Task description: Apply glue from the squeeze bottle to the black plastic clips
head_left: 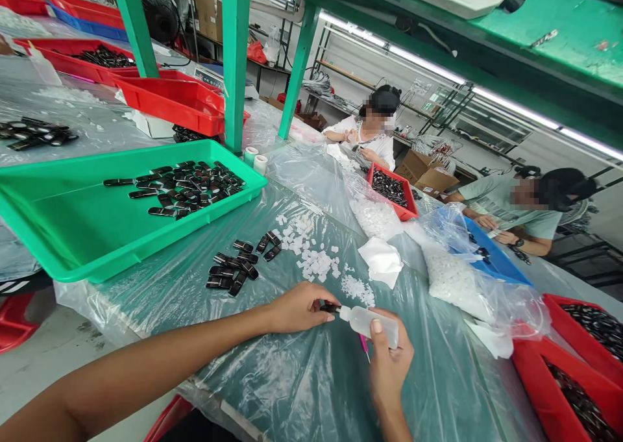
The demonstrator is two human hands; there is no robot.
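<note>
My left hand (304, 309) pinches a small black plastic part (329, 307) between thumb and fingers. Wrapped around a translucent white squeeze bottle (374, 326) is my right hand (392, 364). The bottle lies tilted, its nozzle pointing left at the black part; whether they touch I cannot tell. A pink, thin-tipped tool (364, 344) shows below the bottle, partly hidden by my right hand. Beyond my left hand lie a pile of black parts (233, 270), small white pieces (316, 263) and a heap of finer white pieces (357, 291).
A green tray (121, 255) with many black parts stands at left. White crumpled paper (382, 262) and a clear bag of white pieces (452, 280) lie right of centre. Red bins (528, 364) flank the right edge. Two people (377, 127) work across the table. Green posts (236, 65) rise behind.
</note>
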